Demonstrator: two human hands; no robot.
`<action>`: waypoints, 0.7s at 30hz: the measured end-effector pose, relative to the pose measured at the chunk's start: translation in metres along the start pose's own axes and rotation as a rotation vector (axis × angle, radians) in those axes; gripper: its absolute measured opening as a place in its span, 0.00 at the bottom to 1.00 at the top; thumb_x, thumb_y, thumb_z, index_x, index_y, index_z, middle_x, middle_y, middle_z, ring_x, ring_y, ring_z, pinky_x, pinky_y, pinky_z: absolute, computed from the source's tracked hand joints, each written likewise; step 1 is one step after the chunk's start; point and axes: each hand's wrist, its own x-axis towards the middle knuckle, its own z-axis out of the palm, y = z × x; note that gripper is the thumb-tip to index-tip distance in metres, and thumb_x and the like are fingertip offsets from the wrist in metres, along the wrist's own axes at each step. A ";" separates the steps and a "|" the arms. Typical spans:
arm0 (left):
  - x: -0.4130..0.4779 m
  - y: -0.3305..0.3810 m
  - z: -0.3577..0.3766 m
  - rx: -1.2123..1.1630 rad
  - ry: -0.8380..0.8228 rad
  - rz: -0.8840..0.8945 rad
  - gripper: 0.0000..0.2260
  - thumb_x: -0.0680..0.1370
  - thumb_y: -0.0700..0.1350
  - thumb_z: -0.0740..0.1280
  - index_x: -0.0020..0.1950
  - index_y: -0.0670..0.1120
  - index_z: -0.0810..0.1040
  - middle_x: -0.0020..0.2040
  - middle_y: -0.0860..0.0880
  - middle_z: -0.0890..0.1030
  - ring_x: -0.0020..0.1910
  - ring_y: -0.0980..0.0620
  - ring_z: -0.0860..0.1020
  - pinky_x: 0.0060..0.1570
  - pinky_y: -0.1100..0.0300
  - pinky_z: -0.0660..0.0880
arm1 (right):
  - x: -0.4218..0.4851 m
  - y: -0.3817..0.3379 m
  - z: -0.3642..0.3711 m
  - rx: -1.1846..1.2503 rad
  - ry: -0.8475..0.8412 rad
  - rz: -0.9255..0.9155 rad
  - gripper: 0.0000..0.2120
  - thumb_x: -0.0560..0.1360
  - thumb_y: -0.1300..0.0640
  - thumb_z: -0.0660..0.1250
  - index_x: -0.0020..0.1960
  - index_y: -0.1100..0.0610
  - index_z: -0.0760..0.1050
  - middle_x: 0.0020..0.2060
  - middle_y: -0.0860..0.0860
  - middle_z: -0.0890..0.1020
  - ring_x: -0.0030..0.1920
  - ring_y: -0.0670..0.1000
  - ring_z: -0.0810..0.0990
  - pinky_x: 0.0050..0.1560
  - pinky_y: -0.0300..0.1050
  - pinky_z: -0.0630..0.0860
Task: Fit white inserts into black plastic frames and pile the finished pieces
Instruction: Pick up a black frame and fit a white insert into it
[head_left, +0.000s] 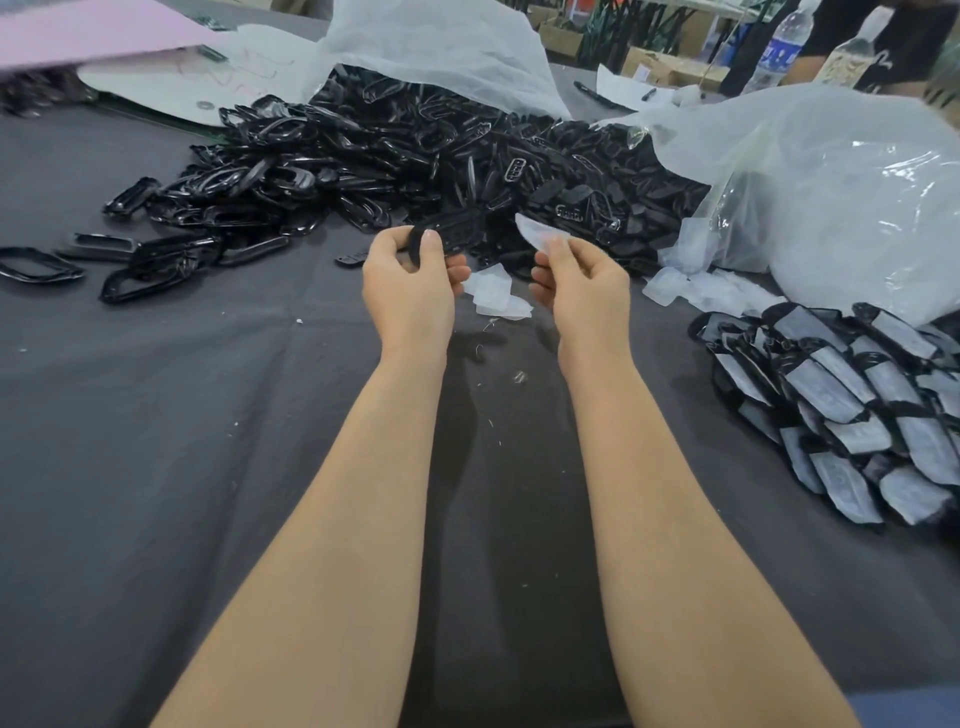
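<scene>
The left hand (410, 275) is gripping a black frame (452, 231), thumb and fingers curled round its near end. The right hand (582, 280) is pinching a white insert (537, 234) by its lower edge, so the piece is sticking up and leaning toward the frame. Both hands are hovering above the grey cloth (260, 415), a little apart. Frame and insert are near each other but not touching.

To my eye this is the fitting step just starting, with both parts picked up and not yet joined. The next move is asking for the insert to be turned so its outline matches the frame's opening, then pressed in flat. The insert is looking thin and bendy, so it may buckle if it is pushed in crooked.

A few loose inserts (493, 296) are lying on the cloth just beyond the gap between the hands. Further out, the big heap of empty frames (415, 156) is spilling from a plastic bag (452, 47). Off to the right of the right hand, the pile of finished pieces (841, 395) is waiting for this one.
</scene>
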 end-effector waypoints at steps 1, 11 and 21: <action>0.000 0.000 0.000 0.004 -0.011 0.002 0.03 0.82 0.40 0.60 0.50 0.46 0.72 0.38 0.48 0.80 0.29 0.60 0.79 0.36 0.65 0.78 | 0.000 -0.001 -0.001 0.012 0.038 -0.033 0.09 0.80 0.61 0.62 0.43 0.54 0.76 0.34 0.48 0.79 0.35 0.42 0.78 0.37 0.34 0.76; -0.004 -0.001 0.002 0.127 -0.121 0.063 0.07 0.82 0.40 0.60 0.48 0.51 0.72 0.39 0.48 0.81 0.33 0.59 0.80 0.39 0.62 0.79 | -0.003 -0.012 -0.002 0.158 -0.119 -0.061 0.05 0.78 0.63 0.65 0.45 0.55 0.75 0.34 0.46 0.81 0.36 0.42 0.79 0.39 0.35 0.76; -0.007 0.000 0.005 0.153 -0.279 0.105 0.06 0.81 0.38 0.61 0.56 0.45 0.74 0.36 0.50 0.80 0.30 0.61 0.79 0.35 0.67 0.77 | -0.007 -0.003 0.003 -0.297 -0.088 -0.291 0.03 0.78 0.63 0.64 0.45 0.59 0.75 0.39 0.49 0.78 0.44 0.52 0.80 0.53 0.54 0.79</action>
